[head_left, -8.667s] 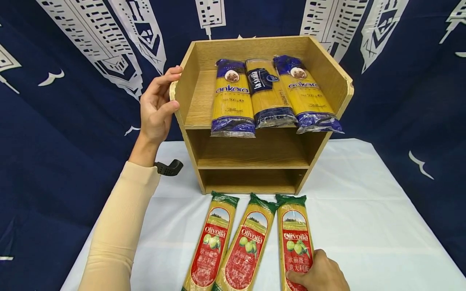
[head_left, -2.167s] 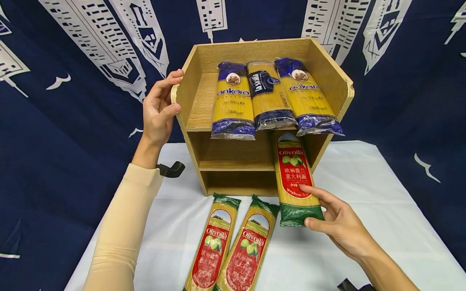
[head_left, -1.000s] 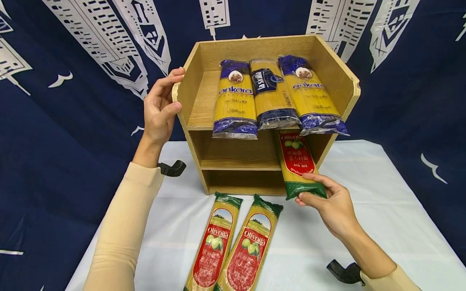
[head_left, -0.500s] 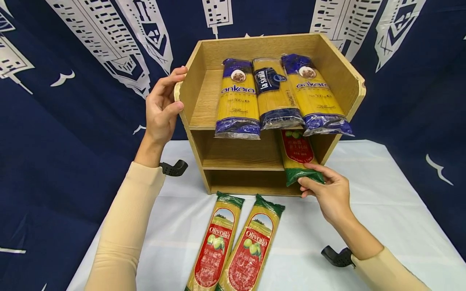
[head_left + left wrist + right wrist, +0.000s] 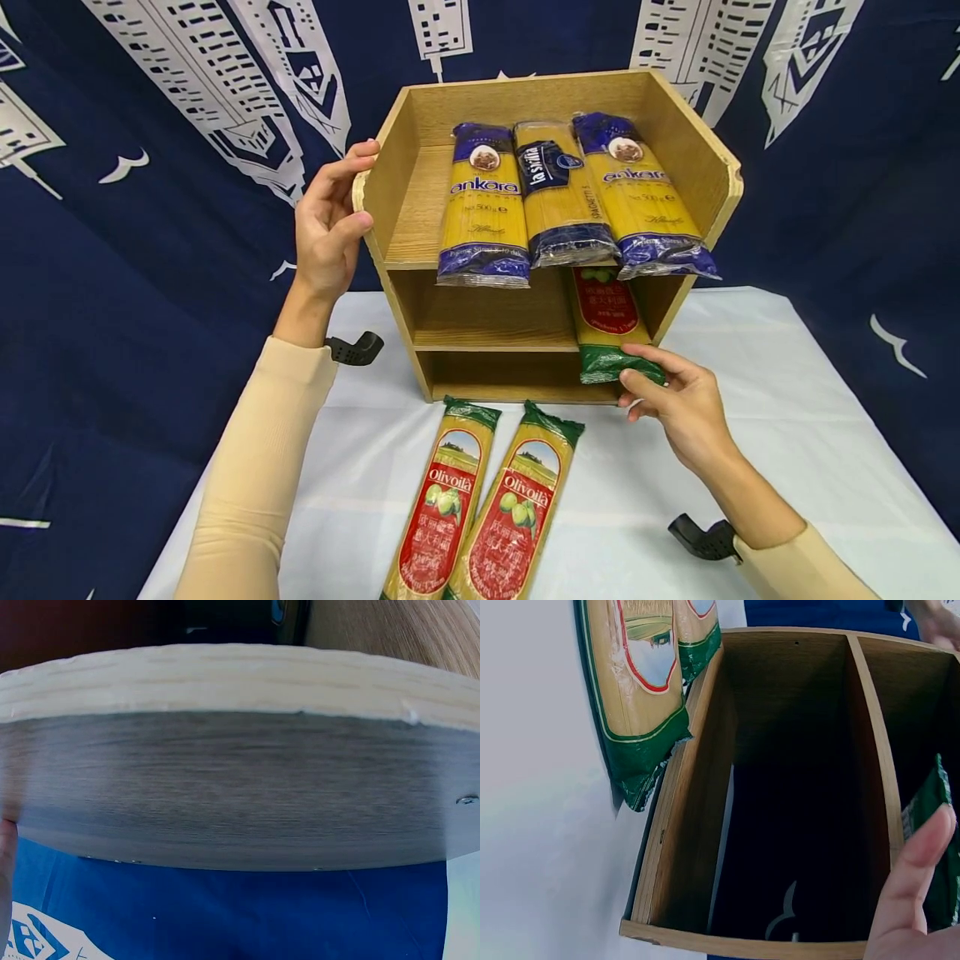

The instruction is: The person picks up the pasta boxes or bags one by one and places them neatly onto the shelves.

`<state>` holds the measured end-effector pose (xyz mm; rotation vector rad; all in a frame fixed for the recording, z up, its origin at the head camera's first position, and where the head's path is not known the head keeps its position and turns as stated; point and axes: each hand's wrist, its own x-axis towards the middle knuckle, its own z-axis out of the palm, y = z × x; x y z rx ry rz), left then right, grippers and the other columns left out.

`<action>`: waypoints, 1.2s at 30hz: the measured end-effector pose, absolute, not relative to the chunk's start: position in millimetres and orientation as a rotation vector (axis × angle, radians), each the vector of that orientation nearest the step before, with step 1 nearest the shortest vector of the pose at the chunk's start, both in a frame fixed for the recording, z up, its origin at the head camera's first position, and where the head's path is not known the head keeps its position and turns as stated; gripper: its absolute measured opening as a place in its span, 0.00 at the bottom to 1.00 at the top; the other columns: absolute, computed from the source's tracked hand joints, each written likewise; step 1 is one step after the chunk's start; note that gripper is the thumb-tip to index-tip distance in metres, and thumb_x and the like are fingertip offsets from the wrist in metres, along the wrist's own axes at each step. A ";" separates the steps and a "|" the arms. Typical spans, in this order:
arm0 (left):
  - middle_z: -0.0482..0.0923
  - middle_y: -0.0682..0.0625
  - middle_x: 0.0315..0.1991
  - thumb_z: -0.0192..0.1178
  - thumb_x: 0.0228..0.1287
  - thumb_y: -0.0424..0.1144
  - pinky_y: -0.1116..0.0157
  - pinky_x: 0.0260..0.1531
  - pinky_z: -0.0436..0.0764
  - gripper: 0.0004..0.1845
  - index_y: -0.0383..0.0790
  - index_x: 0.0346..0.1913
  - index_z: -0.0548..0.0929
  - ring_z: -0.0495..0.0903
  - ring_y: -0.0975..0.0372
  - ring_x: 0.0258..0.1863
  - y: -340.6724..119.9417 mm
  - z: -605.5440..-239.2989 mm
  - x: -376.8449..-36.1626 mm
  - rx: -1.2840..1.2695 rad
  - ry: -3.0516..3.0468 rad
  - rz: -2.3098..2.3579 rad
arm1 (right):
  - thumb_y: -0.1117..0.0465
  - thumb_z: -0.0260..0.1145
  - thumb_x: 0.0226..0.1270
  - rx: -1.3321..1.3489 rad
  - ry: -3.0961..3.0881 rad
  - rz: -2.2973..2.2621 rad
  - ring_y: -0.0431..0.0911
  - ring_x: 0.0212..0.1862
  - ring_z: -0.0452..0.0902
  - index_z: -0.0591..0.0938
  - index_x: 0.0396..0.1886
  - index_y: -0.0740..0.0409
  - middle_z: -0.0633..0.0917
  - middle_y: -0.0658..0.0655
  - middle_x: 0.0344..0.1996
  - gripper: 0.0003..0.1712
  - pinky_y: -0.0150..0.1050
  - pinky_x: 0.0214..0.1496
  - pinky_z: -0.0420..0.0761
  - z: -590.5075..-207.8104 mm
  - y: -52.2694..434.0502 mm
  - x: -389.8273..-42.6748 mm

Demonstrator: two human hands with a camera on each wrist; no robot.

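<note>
Wooden shelving (image 5: 525, 98) stood just beyond the fingers of our right hand (image 5: 690, 408). Above them lay three blue-and-yellow packets (image 5: 564, 200); to their left and nearer us, two Olivoilà packets (image 5: 513, 508). Those fingers and thumb pinched the red-labelled packet (image 5: 609, 310), mostly inside the middle compartment (image 5: 487, 312). Well leftward, our left hand (image 5: 327, 221) gripped the side panel (image 5: 397, 183).

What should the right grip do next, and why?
I'd probably slide the held pack a little deeper: its green end overhangs the front edge of the middle shelf, and the right grip pinches that end, while the left grip holds the rack.
</note>
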<state>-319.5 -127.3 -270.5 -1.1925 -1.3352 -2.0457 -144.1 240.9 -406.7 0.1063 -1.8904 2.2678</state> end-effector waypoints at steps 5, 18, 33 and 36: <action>0.77 0.38 0.62 0.64 0.46 0.33 0.54 0.74 0.59 0.25 0.32 0.53 0.83 0.64 0.47 0.72 -128.2 -270.2 -319.2 -1.186 -1.336 -2.046 | 0.75 0.62 0.71 0.252 -1.955 2.314 0.47 0.28 0.85 0.80 0.58 0.73 0.89 0.63 0.33 0.18 0.39 0.26 0.85 -408.0 243.5 -134.4; 0.77 0.38 0.62 0.67 0.47 0.34 0.53 0.74 0.59 0.25 0.33 0.53 0.83 0.64 0.47 0.73 -129.5 -271.7 -319.2 -1.193 -1.331 -2.051 | 0.75 0.57 0.73 0.604 -2.051 2.392 0.48 0.36 0.85 0.73 0.65 0.74 0.85 0.61 0.55 0.22 0.40 0.31 0.86 -410.6 231.0 -139.2; 0.77 0.38 0.62 0.66 0.47 0.35 0.53 0.74 0.60 0.25 0.32 0.53 0.83 0.64 0.47 0.72 -129.0 -271.0 -319.0 -1.197 -1.328 -2.045 | 0.75 0.59 0.72 0.509 -2.032 2.419 0.46 0.36 0.86 0.76 0.63 0.71 0.84 0.57 0.53 0.20 0.36 0.30 0.85 -407.6 233.6 -154.7; 0.76 0.38 0.62 0.66 0.48 0.35 0.52 0.74 0.60 0.25 0.32 0.54 0.83 0.65 0.47 0.72 -128.7 -271.1 -319.6 -1.207 -1.336 -2.039 | 0.74 0.60 0.72 0.473 -2.056 2.396 0.47 0.36 0.86 0.76 0.63 0.69 0.83 0.57 0.53 0.21 0.37 0.30 0.85 -408.2 233.2 -152.5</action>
